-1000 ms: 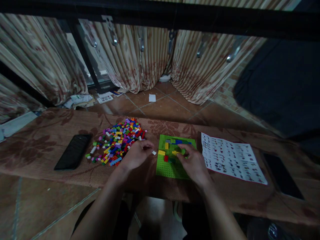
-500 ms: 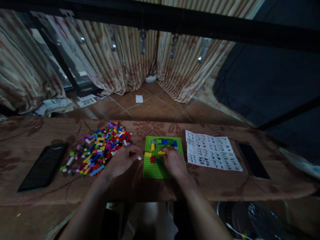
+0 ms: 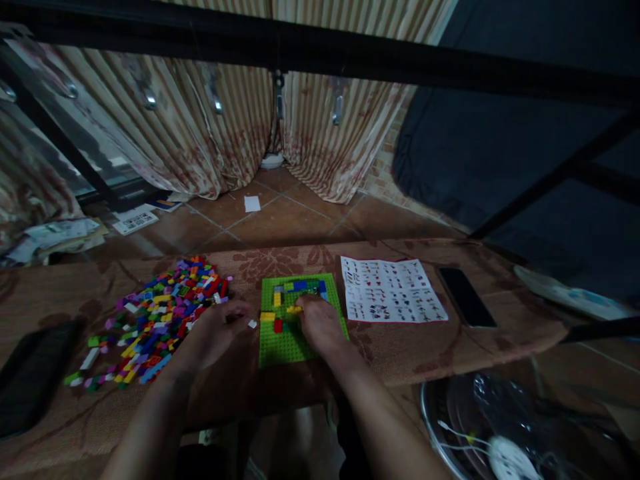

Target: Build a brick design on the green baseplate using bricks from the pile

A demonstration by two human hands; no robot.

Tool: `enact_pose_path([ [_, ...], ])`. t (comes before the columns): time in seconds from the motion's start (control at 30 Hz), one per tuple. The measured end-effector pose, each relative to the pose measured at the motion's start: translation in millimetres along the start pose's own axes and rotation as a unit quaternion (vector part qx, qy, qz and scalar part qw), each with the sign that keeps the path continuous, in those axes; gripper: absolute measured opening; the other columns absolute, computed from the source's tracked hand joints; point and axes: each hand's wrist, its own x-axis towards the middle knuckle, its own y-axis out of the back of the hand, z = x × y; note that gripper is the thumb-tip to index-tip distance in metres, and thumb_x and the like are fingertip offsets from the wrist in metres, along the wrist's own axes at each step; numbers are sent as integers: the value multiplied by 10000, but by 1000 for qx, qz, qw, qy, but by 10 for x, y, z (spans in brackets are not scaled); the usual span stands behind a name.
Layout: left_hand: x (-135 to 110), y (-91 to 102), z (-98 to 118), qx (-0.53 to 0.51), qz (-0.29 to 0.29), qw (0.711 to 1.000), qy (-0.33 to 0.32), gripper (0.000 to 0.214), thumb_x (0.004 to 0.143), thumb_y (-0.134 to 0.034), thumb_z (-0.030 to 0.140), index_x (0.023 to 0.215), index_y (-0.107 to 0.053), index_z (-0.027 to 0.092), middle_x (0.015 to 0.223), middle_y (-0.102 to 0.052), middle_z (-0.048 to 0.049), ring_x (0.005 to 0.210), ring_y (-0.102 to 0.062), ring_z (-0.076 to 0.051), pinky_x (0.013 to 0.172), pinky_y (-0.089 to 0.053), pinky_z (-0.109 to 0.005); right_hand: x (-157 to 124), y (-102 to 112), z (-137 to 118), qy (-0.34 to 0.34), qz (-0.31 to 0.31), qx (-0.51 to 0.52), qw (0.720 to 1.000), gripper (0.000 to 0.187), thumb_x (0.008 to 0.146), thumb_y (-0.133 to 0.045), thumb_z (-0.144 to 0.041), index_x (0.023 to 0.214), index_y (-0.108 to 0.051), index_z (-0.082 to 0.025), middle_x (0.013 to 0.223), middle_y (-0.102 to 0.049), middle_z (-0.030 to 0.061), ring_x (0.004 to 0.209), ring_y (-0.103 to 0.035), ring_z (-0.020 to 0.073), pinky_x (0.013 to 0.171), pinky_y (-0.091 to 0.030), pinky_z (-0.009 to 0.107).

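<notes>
A green baseplate (image 3: 280,343) lies on the cloth-covered table with yellow, blue, red and grey bricks fixed on its far half. My right hand (image 3: 320,323) rests on the plate, fingers curled and pressing at bricks near its middle. My left hand (image 3: 215,328) lies on the cloth just left of the plate, fingers curled, beside a small white brick (image 3: 253,324). A heap of loose coloured bricks (image 3: 160,313) spreads to the left of that hand.
A printed instruction sheet (image 3: 390,298) lies right of the plate, a dark phone (image 3: 466,297) beyond it. Another dark phone (image 3: 27,373) sits at the far left. Curtains, tiled floor and papers lie behind the table; a fan grille (image 3: 500,433) stands below right.
The view has swung to the right, so everything slides left in frame. Both hands stay at the same spots relative to the plate; the right hand's fingers have shifted slightly toward the plate's middle.
</notes>
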Motion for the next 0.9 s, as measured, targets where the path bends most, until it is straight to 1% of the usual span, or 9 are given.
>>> enact_pose_path([
  [0.1, 16, 0, -5, 25, 1, 1000, -11, 259, 682, -649, 363, 863, -715, 190, 886, -754, -58, 838, -686, -253, 760, -512, -334, -18, 8, 2, 4, 1, 4, 1000, 252, 879, -459, -85, 930, -678, -199, 962, -701, 62, 886, -626, 185, 747, -415, 266],
  [0.17, 30, 3, -21, 40, -11, 999, -17, 268, 691, -645, 363, 887, -713, 193, 920, -754, -57, 866, -685, -253, 779, -508, -330, -25, 9, 7, 10, 5, 6, 1000, 239, 880, -469, -88, 919, -678, -197, 951, -701, 62, 887, -624, 182, 754, -408, 261],
  [0.3, 44, 3, -7, 58, -26, 998, -20, 301, 710, -631, 384, 920, -700, 180, 919, -753, -59, 851, -683, -242, 743, -505, -307, -16, 14, 17, 7, -7, 12, 1000, 236, 872, -478, -82, 917, -684, -189, 950, -699, 65, 884, -622, 181, 755, -397, 261],
  [0.47, 19, 0, 83, 59, -12, 998, -12, 270, 707, -624, 378, 881, -698, 186, 856, -751, -36, 781, -684, -219, 680, -509, -280, 13, 25, 20, 2, -30, 25, 999, 247, 894, -462, -98, 941, -692, -176, 968, -701, 77, 912, -617, 179, 780, -388, 258],
  [0.63, -3, 2, 127, 58, -26, 998, -16, 295, 737, -614, 390, 925, -689, 176, 871, -752, -46, 809, -686, -233, 653, -516, -289, 21, 10, 30, 2, -32, 31, 999, 242, 899, -461, -105, 925, -691, -178, 965, -703, 76, 912, -613, 177, 777, -385, 259],
  [0.8, -3, 6, 112, 69, -16, 997, -21, 292, 751, -604, 377, 936, -682, 165, 871, -750, -53, 815, -688, -226, 687, -526, -297, 10, -5, 36, 7, -17, 33, 999, 240, 884, -472, -98, 943, -693, -171, 959, -699, 83, 915, -618, 186, 792, -395, 263],
  [0.9, 13, 20, 70, 74, -5, 996, -42, 262, 728, -626, 356, 904, -686, 171, 870, -750, -50, 808, -691, -220, 722, -531, -300, 0, -2, 27, 7, -2, 42, 999, 279, 841, -482, -55, 994, -689, -163, 1009, -695, 92, 948, -620, 189, 830, -405, 263],
])
